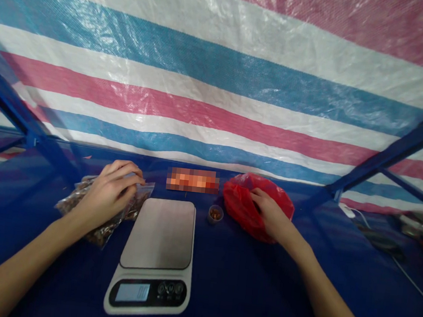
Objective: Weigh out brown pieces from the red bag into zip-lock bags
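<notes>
My left hand is curled over the upper edge of a clear zip bag holding small brown pieces, and its fingers grip the plastic. My right hand rests on a crumpled red plastic bag, its fingers gathered on the plastic. Between my hands stands a digital kitchen scale with a bare steel platform. A small round cup of orange-brown pieces sits to the scale's right. Behind the scale lies an orange item, blurred too heavily to identify.
A dark blue cover spreads under everything. A striped blue, white and red tarpaulin forms the back wall, braced by blue metal frame bars. At the far right lie a white plug with cable and dark bundled items.
</notes>
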{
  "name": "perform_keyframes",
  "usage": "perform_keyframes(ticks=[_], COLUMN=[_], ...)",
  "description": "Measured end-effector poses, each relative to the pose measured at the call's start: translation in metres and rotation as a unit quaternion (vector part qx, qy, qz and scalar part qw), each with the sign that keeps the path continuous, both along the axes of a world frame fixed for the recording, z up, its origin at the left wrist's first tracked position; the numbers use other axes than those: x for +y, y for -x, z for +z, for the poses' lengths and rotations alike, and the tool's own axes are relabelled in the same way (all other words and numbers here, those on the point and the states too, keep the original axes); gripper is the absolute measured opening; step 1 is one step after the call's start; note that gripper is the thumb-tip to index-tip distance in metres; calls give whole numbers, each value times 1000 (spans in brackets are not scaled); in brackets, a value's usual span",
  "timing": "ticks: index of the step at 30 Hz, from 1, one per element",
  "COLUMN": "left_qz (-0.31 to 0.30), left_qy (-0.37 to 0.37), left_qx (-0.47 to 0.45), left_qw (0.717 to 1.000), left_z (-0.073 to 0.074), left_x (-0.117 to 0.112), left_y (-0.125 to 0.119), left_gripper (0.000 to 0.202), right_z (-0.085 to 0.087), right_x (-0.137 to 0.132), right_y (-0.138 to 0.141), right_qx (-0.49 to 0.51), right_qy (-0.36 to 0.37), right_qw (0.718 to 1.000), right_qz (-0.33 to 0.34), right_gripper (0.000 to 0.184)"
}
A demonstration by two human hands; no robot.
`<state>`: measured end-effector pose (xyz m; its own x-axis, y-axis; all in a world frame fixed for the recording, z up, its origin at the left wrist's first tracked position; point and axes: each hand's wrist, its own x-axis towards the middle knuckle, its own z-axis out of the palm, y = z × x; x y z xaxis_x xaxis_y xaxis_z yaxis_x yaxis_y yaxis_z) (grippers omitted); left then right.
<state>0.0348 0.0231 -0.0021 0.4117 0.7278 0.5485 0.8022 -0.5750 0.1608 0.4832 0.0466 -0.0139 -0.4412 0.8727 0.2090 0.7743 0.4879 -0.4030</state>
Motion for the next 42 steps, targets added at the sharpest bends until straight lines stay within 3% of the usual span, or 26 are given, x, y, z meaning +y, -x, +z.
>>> perform_keyframes(ticks=[9, 15, 19, 23, 31, 34, 38, 40, 42], left_qz=[-4, 2, -2, -7, -20, -22, -15, -15, -20], left_qy=[13, 21, 27, 23, 15, 11, 19, 22, 22], left_qx=[3, -2, 8, 10, 15, 12, 7, 5, 4], left_qw=[1000, 1000, 1000, 1000, 1000, 1000, 1000, 1000, 1000], left_z=[0, -1, -1, -1, -1, 0, 1, 1, 0], left_x=[0, 0, -1, -1, -2, -2, -4, -4, -4], left_y=[-2, -1, -1, -2, -4, -4, -5, -6, -8], left_gripper=[27, 29, 31, 28, 29, 29, 29, 29, 29], right_z=[5, -9, -16, -6, 17, 24, 36, 40, 40], right_x=[1, -6, -6, 1, -2, -7, -17, -23, -29], right_y=[-8, -31, -26, -18, -13, -6, 11, 25, 44], right_qx=[-22, -111, -84, -58, -39, 6, 76, 112, 173], right_qy=[-60, -54, -60, -56, -94, -164, -304, -334, -316], right_qw=[997, 989, 993, 996, 994, 983, 941, 927, 925], right_qz=[-42, -82, -64, -36, -51, -79, -130, -127, -118], right_gripper=[39, 62, 53, 49, 36, 32, 27, 23, 17])
